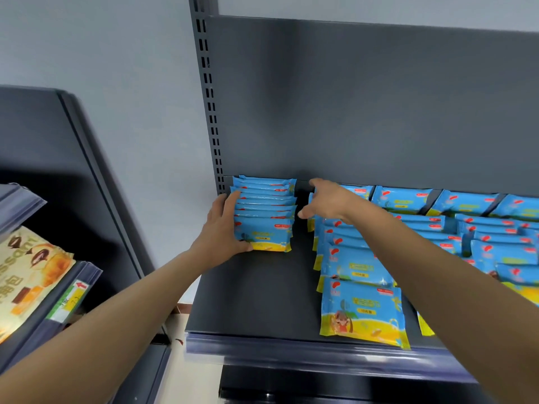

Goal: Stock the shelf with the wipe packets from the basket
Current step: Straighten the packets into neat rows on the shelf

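Note:
A row of blue and yellow wipe packets stands upright at the back left of the dark shelf. My left hand presses against the left side and front of this row, thumb under the front packet. My right hand hovers with spread fingers just right of the row, above a second row of wipe packets that runs toward the shelf's front edge. It holds nothing. No basket is in view.
More rows of the same packets fill the shelf to the right. A slotted upright post borders the shelf's left side. A neighbouring shelf unit at the left holds a croissant bag and a price tag.

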Available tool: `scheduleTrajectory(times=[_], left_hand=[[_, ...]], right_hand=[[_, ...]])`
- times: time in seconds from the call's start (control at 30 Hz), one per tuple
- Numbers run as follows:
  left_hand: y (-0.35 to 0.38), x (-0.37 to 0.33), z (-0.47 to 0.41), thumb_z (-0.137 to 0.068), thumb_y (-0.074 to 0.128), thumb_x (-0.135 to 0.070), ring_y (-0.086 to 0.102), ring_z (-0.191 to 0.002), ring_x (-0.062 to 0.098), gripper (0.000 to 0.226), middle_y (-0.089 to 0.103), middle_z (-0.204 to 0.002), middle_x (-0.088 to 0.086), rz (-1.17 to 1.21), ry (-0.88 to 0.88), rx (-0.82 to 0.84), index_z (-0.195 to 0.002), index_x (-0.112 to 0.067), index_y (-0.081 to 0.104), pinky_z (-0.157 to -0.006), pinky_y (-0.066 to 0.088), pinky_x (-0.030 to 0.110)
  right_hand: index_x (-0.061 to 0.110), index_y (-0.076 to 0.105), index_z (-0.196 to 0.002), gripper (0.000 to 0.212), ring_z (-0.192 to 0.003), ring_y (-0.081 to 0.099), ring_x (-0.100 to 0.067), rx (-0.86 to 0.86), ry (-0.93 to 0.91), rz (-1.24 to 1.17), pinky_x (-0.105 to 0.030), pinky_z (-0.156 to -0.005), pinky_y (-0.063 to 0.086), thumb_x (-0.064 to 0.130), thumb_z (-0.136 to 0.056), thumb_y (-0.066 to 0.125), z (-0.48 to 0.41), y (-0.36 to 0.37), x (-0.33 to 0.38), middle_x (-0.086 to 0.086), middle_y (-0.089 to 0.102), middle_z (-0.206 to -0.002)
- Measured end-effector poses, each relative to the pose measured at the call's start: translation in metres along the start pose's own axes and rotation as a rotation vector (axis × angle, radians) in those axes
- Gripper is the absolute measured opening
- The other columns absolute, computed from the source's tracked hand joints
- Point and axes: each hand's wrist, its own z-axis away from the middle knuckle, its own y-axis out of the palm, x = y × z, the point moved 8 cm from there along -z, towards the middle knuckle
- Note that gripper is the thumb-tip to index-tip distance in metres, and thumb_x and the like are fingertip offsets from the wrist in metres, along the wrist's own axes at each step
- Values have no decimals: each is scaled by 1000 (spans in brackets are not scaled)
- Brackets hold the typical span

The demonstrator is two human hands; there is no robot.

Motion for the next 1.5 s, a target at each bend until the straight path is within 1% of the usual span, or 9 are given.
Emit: scheduleTrajectory(times=[0.1, 0.2, 0.33, 0.47, 0.63, 0.87, 1.2, 1.37, 1.5], left_hand=[[-19, -32, 4, -62, 82, -37, 22, -134, 26, 105, 22, -146, 9, -203, 126, -180, -144, -15, 19, -111, 21, 40], [-21, -84, 8, -68, 79, -35, 29, -129, 25, 85, 34, -139, 9, -148, 261, -246, -137, -12, 35, -108, 21, 34], [26, -146, 19, -72, 75, -39, 30, -124, 16, 71, 34, -132, -1, -38, 428, 52, -131, -18, 41, -107, 26, 30], [93, -165, 35, -62, 73, -61, 15, -134, 19, 100, 21, -142, -1, -214, 463, 390, -140, -19, 27, -113, 14, 38], [134, -162, 40, -50, 69, -76, -13, -141, 26, 124, 0, -153, 3, -502, 501, 454, -146, -26, 7, -114, -12, 50], [126, -173, 30, -61, 67, -65, 24, -128, 24, 82, 32, -127, 2, -473, 526, 239, -124, -21, 40, -115, 2, 44], [111, -165, 4, -61, 71, -49, 36, -99, 19, 62, 37, -105, -2, -437, 370, 26, -104, -19, 39, -99, 25, 34], [107, -161, -11, -66, 72, -40, 39, -97, 22, 58, 40, -108, 4, -549, 301, -97, -107, -14, 40, -93, 30, 35], [102, -153, -24, -70, 70, -41, 38, -108, 24, 62, 37, -118, 6, -604, 249, -95, -113, -14, 35, -102, 25, 38]], right_hand=[[7, 31, -143, 75, -126, 45, -27, -62, -6, 77, -31, -96, 40, 19, -81, 70, 1, -20, -12, -11, 41, -144], [7, 39, -140, 64, -125, 47, -28, -64, 0, 164, -32, -100, 40, 18, -83, 67, 2, -36, -31, -11, 45, -141], [8, 40, -140, 67, -126, 47, -26, 12, 45, 231, -33, -102, 39, 19, -81, 70, 5, -49, -63, -9, 45, -142], [19, 31, -145, 80, -133, 40, -23, 177, 57, 280, -35, -109, 35, 27, -77, 74, 13, -41, -88, -2, 35, -150], [28, 21, -148, 87, -138, 33, -21, 227, 51, 296, -36, -111, 31, 29, -78, 72, 14, -31, -105, 2, 27, -154], [28, 20, -149, 80, -139, 30, -20, 192, 28, 265, -37, -114, 26, 43, -84, 64, -2, -29, -115, 4, 24, -155], [15, 37, -142, 70, -135, 33, -24, 73, -43, 326, -34, -112, 26, 50, -85, 58, -28, -37, -109, -2, 39, -147], [14, 52, -131, 53, -129, 34, -27, -79, -114, 259, -32, -106, 28, 39, -85, 62, -34, -53, -95, -12, 47, -135], [10, 41, -137, 55, -130, 33, -35, -175, -59, 257, -35, -106, 31, 33, -89, 57, -38, -62, -104, -18, 33, -141]])
